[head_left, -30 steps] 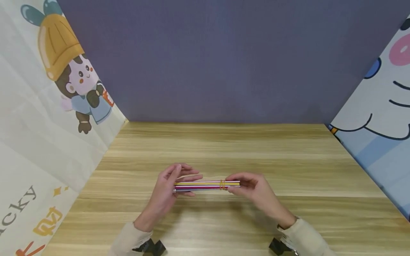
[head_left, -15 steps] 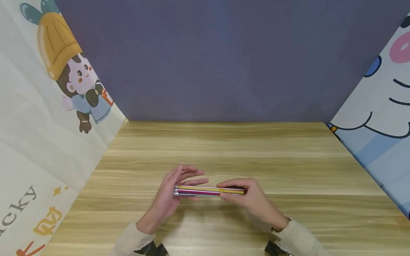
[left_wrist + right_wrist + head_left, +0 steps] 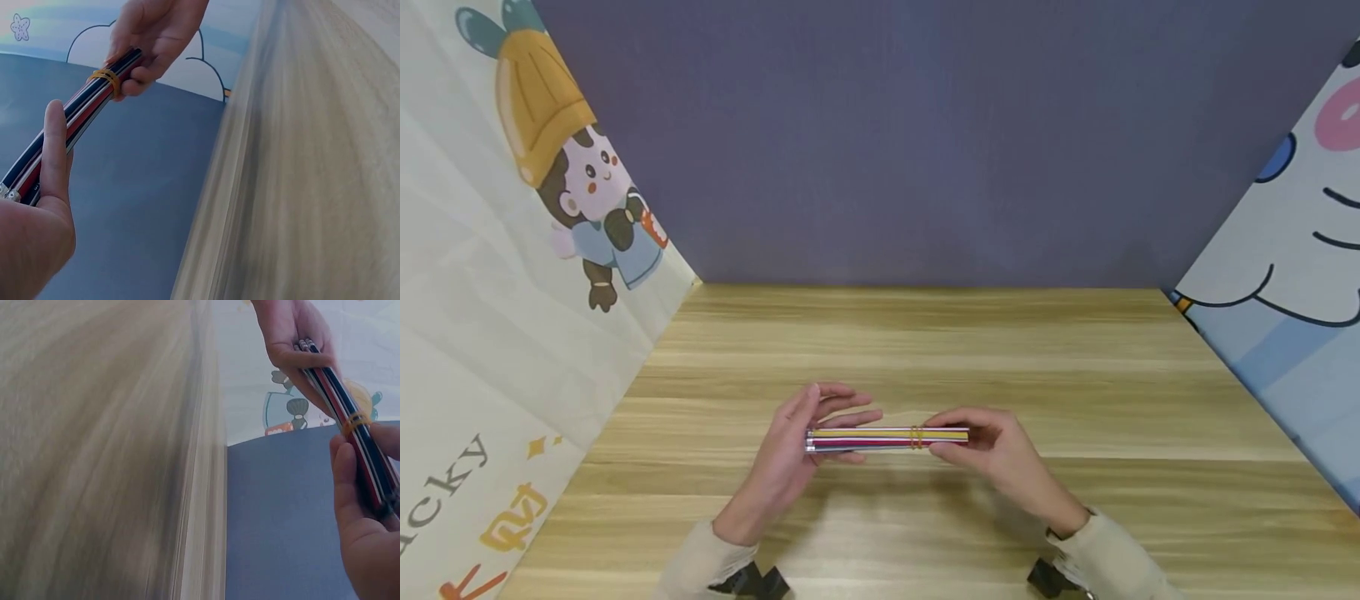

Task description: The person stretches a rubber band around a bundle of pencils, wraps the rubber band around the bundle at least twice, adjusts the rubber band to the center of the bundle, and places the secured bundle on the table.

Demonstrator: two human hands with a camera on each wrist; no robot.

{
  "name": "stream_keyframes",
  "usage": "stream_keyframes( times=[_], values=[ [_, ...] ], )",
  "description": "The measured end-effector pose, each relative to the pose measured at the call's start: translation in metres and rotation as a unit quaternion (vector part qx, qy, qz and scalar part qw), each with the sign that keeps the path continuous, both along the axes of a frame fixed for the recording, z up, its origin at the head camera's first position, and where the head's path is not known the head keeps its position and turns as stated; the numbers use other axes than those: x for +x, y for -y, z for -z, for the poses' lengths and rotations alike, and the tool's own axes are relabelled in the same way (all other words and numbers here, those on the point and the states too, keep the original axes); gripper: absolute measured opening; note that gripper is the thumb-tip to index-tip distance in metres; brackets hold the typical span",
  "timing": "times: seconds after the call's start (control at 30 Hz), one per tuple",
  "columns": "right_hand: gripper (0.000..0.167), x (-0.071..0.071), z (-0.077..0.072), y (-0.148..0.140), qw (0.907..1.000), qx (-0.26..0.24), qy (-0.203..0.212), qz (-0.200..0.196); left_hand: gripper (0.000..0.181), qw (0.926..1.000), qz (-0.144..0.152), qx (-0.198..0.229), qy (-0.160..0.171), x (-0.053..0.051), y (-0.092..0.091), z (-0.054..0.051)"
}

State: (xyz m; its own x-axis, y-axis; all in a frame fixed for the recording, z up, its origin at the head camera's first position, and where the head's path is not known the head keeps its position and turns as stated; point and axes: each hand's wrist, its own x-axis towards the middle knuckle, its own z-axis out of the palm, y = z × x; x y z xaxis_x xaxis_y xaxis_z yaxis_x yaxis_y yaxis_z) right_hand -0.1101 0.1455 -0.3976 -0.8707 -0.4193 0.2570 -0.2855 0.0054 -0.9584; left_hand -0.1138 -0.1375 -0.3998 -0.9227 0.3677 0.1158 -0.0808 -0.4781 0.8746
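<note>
A bundle of slim striped pencils [image 3: 865, 439] in yellow, red, white and dark blue lies level above the table between both hands. A yellow rubber band [image 3: 916, 437] is wound around it, nearer its right end. The left end, with silvery tips, rests against the palm of my left hand [image 3: 786, 450], whose fingers stay largely straight. At the other end, my right hand [image 3: 992, 446] pinches the bundle between thumb and fingers just right of the band. In the left wrist view the rubber band [image 3: 107, 80] sits close to the right fingertips.
The wood-grain table [image 3: 925, 350] spreads out on all sides of the hands. A dark blue-grey panel [image 3: 880, 150] stands at the back, with cartoon-printed sheets on the left [image 3: 512, 333] and right [image 3: 1285, 275].
My right hand slid left along the pencils, covering part of the rubber band half a second ago, then went back right. The bundle dipped and rose slightly; the left hand barely shifted.
</note>
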Motion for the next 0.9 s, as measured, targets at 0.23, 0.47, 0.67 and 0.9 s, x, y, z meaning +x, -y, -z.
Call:
stream_keyframes(
  times=[0.23,0.47,0.67,0.9],
  values=[
    [0.026,0.003,-0.002,0.006,0.9998,-0.017,-0.002,-0.012,0.046,0.9994,0.024,0.010,-0.023,0.003,-0.005,0.004],
    [0.026,0.005,0.002,0.007,0.9987,0.039,-0.030,0.016,0.043,0.9987,0.041,0.016,-0.025,0.004,-0.009,0.007],
    [0.030,0.003,-0.004,0.004,0.9870,0.114,-0.107,0.039,0.044,0.9987,0.035,0.021,-0.031,0.004,-0.007,0.005],
    [0.028,-0.001,-0.013,-0.001,0.9624,0.164,-0.214,0.035,0.043,0.9994,0.030,0.013,-0.011,0.002,-0.006,0.005]
  ],
)
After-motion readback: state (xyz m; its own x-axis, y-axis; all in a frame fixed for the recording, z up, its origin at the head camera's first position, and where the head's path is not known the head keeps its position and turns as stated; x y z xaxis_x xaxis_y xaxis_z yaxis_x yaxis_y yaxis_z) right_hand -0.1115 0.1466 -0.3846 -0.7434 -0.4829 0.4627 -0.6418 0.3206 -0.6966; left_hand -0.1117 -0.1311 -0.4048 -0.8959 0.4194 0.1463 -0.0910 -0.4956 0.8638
